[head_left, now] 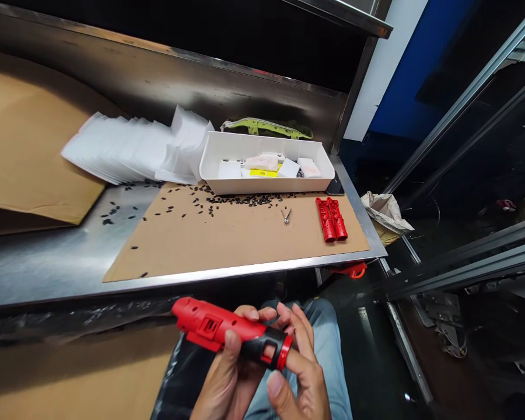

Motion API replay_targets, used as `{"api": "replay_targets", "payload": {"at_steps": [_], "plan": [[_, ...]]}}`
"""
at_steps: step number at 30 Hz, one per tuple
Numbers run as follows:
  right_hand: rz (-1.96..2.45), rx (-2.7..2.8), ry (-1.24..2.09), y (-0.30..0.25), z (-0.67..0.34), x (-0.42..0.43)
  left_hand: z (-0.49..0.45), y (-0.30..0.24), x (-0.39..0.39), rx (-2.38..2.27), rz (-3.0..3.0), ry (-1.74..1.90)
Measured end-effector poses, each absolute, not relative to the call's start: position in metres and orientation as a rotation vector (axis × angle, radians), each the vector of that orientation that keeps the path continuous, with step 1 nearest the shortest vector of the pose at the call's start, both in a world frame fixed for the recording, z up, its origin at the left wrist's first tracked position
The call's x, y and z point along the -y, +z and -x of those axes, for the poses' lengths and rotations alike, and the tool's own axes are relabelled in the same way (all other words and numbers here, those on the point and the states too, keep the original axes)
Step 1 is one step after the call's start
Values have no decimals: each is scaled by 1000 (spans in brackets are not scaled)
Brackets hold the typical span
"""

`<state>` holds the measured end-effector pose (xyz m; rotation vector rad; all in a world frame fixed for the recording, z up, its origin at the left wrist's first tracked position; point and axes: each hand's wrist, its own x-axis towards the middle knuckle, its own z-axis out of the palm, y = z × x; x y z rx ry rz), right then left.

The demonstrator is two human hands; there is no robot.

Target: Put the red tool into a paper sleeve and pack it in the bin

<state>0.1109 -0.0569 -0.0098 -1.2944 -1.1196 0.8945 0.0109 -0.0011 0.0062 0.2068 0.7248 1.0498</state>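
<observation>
A red plastic tool housing with a black collar and a red ring at its right end lies across my lap, below the steel table's edge. My left hand grips its black middle from underneath, thumb on top. My right hand holds the ringed end, fingers curled over it and thumb below. Two red housing halves lie side by side on the brown cardboard sheet at the table's right. A small metal clip lies on the cardboard just left of them.
A white tray with paper packets stands at the back of the table, with several small black screws scattered before it. White bags are fanned out to its left. A large cardboard flap leans at far left. A green part lies behind the tray.
</observation>
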Motion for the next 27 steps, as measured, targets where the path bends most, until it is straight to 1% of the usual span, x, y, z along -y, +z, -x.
{"api": "replay_targets", "payload": {"at_steps": [5, 8, 11, 14, 19, 24, 27], "plan": [[1332, 1464, 557, -14, -127, 55, -11, 14, 1, -685, -110, 1017], [1300, 1539, 462, -15, -135, 54, -11, 18, 0, -693, -94, 1041], [1318, 1544, 531, -12, -139, 55, -8, 17, -3, -655, -94, 1041], [1329, 1417, 604, -9, -138, 59, -3, 17, -6, -631, -108, 1043], [1311, 1238, 706, -6, -127, 61, -3, 23, -5, -722, -120, 1072], [1325, 1299, 741, -8, -111, 54, -4, 24, -4, -723, -156, 1093], [1335, 1400, 715, -11, -118, 49, -1, 24, -9, -756, -290, 1115]]}}
